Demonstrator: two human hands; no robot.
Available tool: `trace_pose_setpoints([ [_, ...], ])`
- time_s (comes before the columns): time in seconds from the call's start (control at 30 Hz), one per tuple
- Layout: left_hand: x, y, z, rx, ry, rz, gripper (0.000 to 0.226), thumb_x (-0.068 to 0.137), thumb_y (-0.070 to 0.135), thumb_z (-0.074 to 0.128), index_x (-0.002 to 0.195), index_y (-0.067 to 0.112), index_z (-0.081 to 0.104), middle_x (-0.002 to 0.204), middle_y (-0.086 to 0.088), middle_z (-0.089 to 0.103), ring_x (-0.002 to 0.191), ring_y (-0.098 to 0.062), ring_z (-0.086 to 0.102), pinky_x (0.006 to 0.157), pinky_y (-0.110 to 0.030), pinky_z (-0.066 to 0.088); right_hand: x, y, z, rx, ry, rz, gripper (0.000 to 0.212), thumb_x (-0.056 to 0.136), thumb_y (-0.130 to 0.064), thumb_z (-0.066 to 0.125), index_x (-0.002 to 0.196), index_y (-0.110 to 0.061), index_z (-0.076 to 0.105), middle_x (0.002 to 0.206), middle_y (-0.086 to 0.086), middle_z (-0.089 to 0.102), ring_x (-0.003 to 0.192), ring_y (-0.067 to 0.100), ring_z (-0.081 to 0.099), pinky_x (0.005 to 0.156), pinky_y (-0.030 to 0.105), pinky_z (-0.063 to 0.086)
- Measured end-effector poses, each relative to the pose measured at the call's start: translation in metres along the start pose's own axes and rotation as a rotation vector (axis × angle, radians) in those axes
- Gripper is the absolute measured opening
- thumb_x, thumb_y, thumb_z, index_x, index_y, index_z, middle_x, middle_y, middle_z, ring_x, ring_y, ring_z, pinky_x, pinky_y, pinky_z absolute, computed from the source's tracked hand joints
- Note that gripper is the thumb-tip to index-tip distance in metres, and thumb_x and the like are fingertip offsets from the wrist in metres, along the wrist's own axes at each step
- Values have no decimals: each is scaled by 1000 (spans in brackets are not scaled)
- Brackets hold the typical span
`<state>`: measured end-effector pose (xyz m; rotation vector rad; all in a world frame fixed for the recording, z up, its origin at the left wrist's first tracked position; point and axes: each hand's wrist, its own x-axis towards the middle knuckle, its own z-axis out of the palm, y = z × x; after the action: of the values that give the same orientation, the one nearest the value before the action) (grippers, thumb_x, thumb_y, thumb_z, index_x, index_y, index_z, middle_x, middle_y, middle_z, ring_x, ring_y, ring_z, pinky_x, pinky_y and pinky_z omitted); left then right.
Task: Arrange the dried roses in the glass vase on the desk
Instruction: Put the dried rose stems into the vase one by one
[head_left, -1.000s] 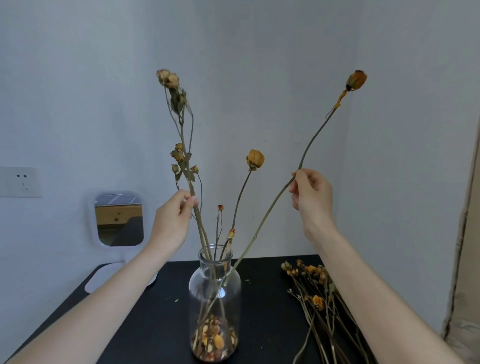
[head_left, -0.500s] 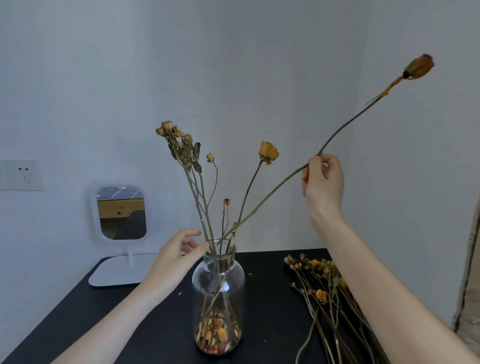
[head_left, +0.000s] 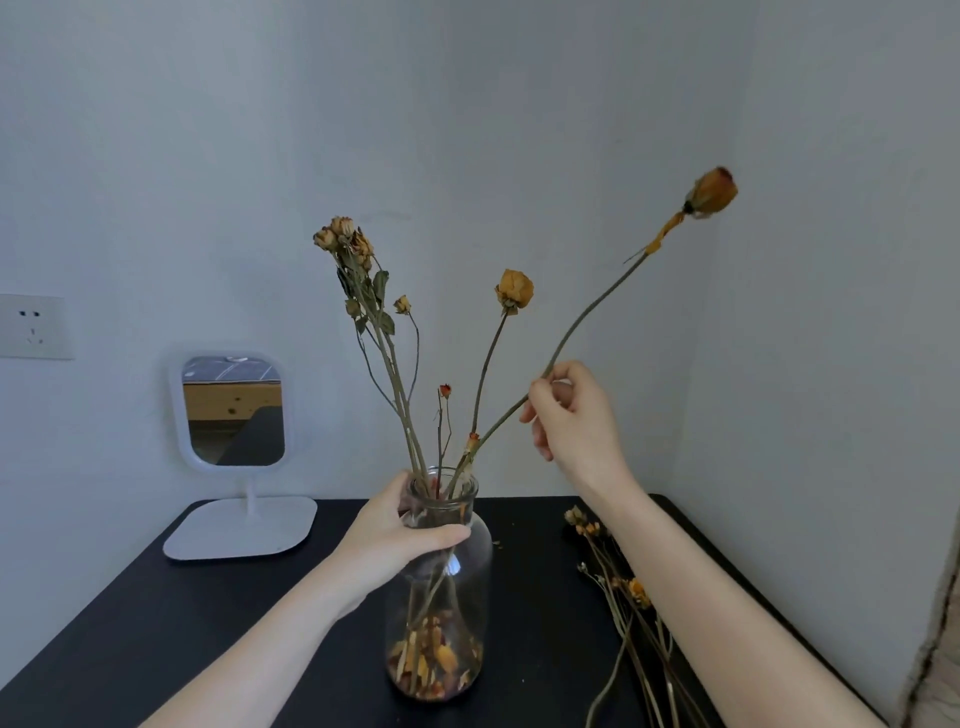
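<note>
A clear glass vase (head_left: 467, 587) with dry petals at its bottom stands on the black desk (head_left: 156, 623). My left hand (head_left: 400, 540) grips its neck. Several dried roses stand in the vase, among them a leafy cluster (head_left: 358, 270) on the left and a yellow bloom (head_left: 514, 290) in the middle. My right hand (head_left: 571, 415) pinches the stem of a long rose (head_left: 712, 191) that leans out to the right, its lower end inside the vase.
More dried roses (head_left: 628, 597) lie loose on the desk to the right of the vase, partly under my right forearm. A white stand mirror (head_left: 234, 415) is at the back left. Walls close the corner behind and to the right.
My left hand let go of the leafy cluster, which dropped into the vase, and moved down to grip the vase's neck. My right hand lowered the long rose.
</note>
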<state>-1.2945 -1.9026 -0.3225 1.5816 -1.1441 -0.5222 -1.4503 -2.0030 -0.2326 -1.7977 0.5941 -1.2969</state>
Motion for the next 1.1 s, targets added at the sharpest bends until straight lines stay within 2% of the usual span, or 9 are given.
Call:
trace_pose_setpoints([
  [0.1, 1, 2, 6, -29, 16, 15, 48, 58, 41, 84, 95, 40, 54, 85, 39, 62, 81, 22, 55, 50, 1, 41, -5, 10, 6, -43, -86, 44, 9, 93, -16, 50, 86, -22, 49, 71, 6, 61, 47, 10, 50, 38, 16, 37],
  [0.2, 4, 3, 13, -15, 65, 18, 44, 62, 39, 83, 94, 41, 52, 89, 29, 62, 83, 12, 56, 55, -4, 39, -7, 18, 11, -77, -155, 76, 9, 92, -15, 52, 88, -22, 51, 72, 5, 62, 47, 9, 50, 38, 15, 38],
  [0.3, 6, 3, 16, -22, 76, 28, 43, 64, 38, 82, 94, 42, 51, 93, 27, 59, 86, 12, 53, 59, -6, 38, -9, 27, 12, -147, -234, 110, 4, 92, -17, 54, 96, -16, 54, 71, 3, 61, 49, 9, 49, 38, 13, 37],
  [0.4, 7, 0, 18, -37, 78, 40, 45, 64, 40, 81, 96, 43, 50, 98, 26, 59, 91, 11, 52, 66, -8, 37, -9, 31, 11, -191, -301, 159, 3, 91, -19, 56, 93, -18, 56, 67, 1, 57, 48, 8, 47, 38, 10, 34],
  [0.53, 7, -4, 19, -54, 93, 48, 46, 63, 42, 81, 97, 44, 51, 99, 26, 60, 93, 11, 52, 67, -8, 37, -5, 27, 9, -113, -241, 152, 5, 89, -26, 59, 91, -21, 58, 63, -3, 54, 45, 1, 45, 40, 9, 34],
  [0.7, 9, -7, 21, -49, 90, 47, 47, 65, 41, 80, 100, 43, 48, 105, 25, 56, 97, 7, 50, 71, -9, 36, -1, 17, 9, -77, -274, 70, 17, 88, -11, 57, 101, -20, 60, 62, -2, 52, 42, -7, 48, 42, 5, 35],
  [0.87, 9, -10, 21, -68, 96, 47, 48, 64, 41, 80, 102, 41, 51, 107, 20, 61, 102, 2, 55, 75, -13, 41, -5, 15, 11, -10, -309, 52, 12, 89, -10, 56, 95, -16, 63, 61, -2, 50, 43, -6, 48, 43, 4, 36],
  [0.97, 10, -11, 21, -67, 97, 50, 48, 62, 43, 81, 100, 43, 52, 104, 22, 63, 99, 5, 56, 73, -11, 41, -7, 17, 11, -20, -279, 54, 13, 92, -16, 55, 93, -8, 65, 64, -6, 54, 45, -6, 49, 45, 5, 37],
  [1.1, 11, -12, 22, -76, 104, 63, 47, 61, 44, 81, 98, 47, 52, 102, 24, 63, 97, 8, 55, 70, -10, 40, -7, 19, 10, -41, -250, 81, 16, 93, -18, 53, 95, -8, 65, 66, -8, 55, 50, 1, 46, 44, 10, 35],
])
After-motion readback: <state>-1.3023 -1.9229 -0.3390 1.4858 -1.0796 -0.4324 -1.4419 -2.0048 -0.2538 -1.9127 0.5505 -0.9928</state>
